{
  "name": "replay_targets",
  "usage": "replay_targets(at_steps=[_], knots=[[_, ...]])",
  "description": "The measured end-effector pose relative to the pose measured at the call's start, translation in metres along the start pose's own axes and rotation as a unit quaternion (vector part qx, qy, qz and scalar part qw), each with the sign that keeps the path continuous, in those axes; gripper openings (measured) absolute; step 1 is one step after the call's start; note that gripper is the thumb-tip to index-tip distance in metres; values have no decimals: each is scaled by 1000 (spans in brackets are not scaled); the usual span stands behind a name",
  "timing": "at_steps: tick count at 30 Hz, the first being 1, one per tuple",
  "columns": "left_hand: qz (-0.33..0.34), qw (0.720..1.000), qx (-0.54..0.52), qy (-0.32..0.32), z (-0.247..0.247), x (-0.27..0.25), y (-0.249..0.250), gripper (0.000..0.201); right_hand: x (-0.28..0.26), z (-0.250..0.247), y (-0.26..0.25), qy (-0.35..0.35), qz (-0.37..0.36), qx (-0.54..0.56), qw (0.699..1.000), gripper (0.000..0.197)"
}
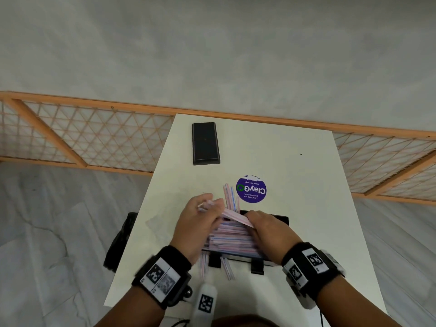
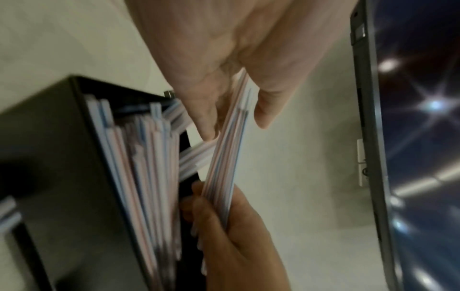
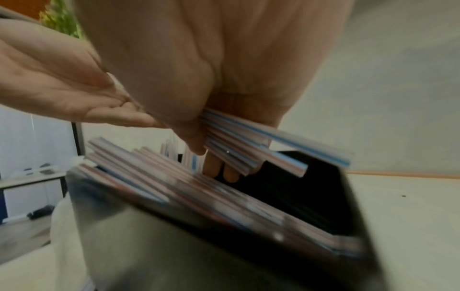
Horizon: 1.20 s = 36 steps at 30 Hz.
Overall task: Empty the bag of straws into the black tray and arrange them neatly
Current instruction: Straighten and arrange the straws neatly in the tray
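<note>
Head view: the left hand (image 1: 197, 223) and right hand (image 1: 269, 228) each pinch one end of a flat bundle of pink-and-blue striped plastic straws (image 1: 236, 217), long axis crosswise, directly above the rectangular black tray (image 1: 282, 220). Left wrist view: tray-held straws (image 2: 139, 177) lie parallel beside the bundle. Right wrist view: the bundle's end (image 3: 251, 147) overhangs the tray's open far part.

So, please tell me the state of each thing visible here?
Black rectangular tray: partly filled with straws.
Bundle of striped plastic straws: held above tray by both hands.
Left hand: gripping bundle.
Right hand: gripping bundle.
Loose striped straws: lying on white table.
</note>
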<state>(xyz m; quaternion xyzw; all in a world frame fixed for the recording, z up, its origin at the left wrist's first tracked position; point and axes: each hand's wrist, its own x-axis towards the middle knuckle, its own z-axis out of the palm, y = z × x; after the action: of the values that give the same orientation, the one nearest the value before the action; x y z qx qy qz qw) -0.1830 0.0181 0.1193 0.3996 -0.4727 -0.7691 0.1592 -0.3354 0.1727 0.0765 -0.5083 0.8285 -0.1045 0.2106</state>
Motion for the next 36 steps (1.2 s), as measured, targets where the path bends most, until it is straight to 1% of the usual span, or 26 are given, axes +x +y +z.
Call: replay_targets(at_steps=[1, 3, 4, 6, 7, 8, 9, 10, 11, 12, 13, 14, 15, 16, 18, 21, 22, 25, 28, 30, 31, 34, 36], knots=[[13, 999, 33, 18, -7, 2, -2, 41, -1, 2, 4, -9, -1, -3, 1000, 23], [41, 994, 94, 31, -19, 4, -3, 49, -4, 5, 9, -17, -3, 1, 1000, 32], [52, 991, 122, 35, -22, 5, -4, 49, -6, 5, 10, -10, -2, 13, 1000, 37], [89, 978, 188, 29, -27, 4, -8, 35, -11, 2, 11, 13, 3, 38, 999, 44], [114, 964, 240, 17, -27, 3, -10, 31, -13, 1, 10, 23, 4, 51, 998, 47], [148, 940, 306, -3, -27, 0, -12, 34, -15, 1, 9, 29, 3, 60, 998, 50], [192, 905, 379, -28, -27, -2, -14, 40, -17, 1, 7, 26, 1, 64, 998, 52], [244, 856, 451, -60, -26, -5, -17, 47, -17, 2, 6, 16, -4, 69, 997, 52], [294, 799, 516, -95, -25, -6, -22, 54, -18, 4, 4, -2, -5, 71, 997, 52], [331, 741, 571, -124, -24, -6, -30, 60, -17, 7, 4, -21, -6, 72, 997, 52], [350, 695, 612, -141, -22, -4, -38, 67, -16, 7, 3, -40, -2, 66, 997, 53], [357, 663, 641, -148, -21, -1, -47, 72, -13, 8, 3, -50, -1, 61, 997, 53], [361, 641, 661, -147, -20, 3, -53, 73, -10, 6, 1, -62, 8, 62, 996, 53], [362, 625, 676, -146, -20, 7, -60, 71, -5, 4, -1, -74, 17, 69, 995, 52], [370, 597, 698, -140, -19, 14, -70, 63, 4, -6, -8, -124, 37, 74, 989, 45], [404, 577, 700, -118, -21, 20, -79, 53, 18, -16, -15, -184, 63, 77, 978, 48], [413, 574, 698, -113, -23, 22, -81, 52, 21, -16, -15, -190, 77, 89, 975, 48], [426, 563, 702, -91, -27, 24, -84, 56, 25, -19, -16, -194, 108, 126, 967, 37], [422, 554, 714, -67, -30, 24, -86, 61, 28, -19, -15, -213, 126, 130, 960, 51], [418, 554, 718, -56, -31, 26, -85, 62, 28, -19, -14, -216, 116, 122, 962, 60], [415, 553, 720, -51, -31, 26, -84, 63, 27, -20, -14, -211, 112, 123, 963, 61], [407, 555, 724, -48, -32, 28, -81, 64, 23, -29, -11, -182, 81, 99, 975, 53], [401, 561, 722, -52, -32, 28, -80, 63, 20, -36, -8, -162, 59, 84, 982, 56]])
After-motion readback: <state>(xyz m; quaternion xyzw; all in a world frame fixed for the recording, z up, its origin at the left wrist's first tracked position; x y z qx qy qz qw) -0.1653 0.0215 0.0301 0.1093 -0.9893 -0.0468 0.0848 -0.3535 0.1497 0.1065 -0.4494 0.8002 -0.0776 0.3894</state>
